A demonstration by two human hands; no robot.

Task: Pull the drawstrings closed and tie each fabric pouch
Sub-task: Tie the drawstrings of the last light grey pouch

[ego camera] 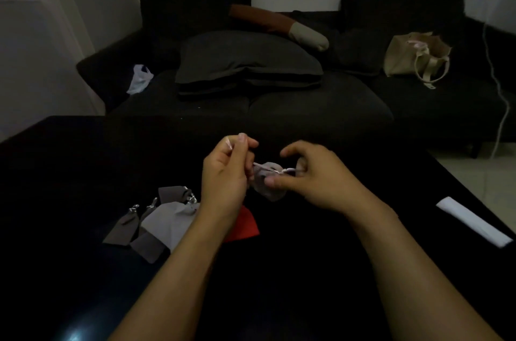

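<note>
Black tabletop (321, 271) fills the near view, and everything else is best placed from the small grey pouch (268, 183) held above its middle. Nearest on that table, below and left of the held pouch, lies a heap of other pouches (156, 225), grey and brown, some with cords at their necks; a red pouch (245, 225) shows just under the left wrist. To the right of the held pouch, well apart, a white folded strip (474, 222) lies near the table edge.

The left hand (223, 176) pinches one white cord end (229, 143) between thumb and fingertips and draws it up and to the left. The right hand (310, 176) is curled, pinching the other cord (287, 171) at the pouch's neck, thumb pressed against the fabric. The neck looks gathered, so this seems the closing pull or the first crossing of the knot; I cannot tell which.

To do it well, pull both cords evenly and straight apart, keep the thumb on the gathers so they do not slip open, then cross the ends close to the neck.

Beyond the pouch stands a dark sofa (321, 112) with a grey cushion (245, 59) and, to the right, a beige bag (413, 56).
</note>
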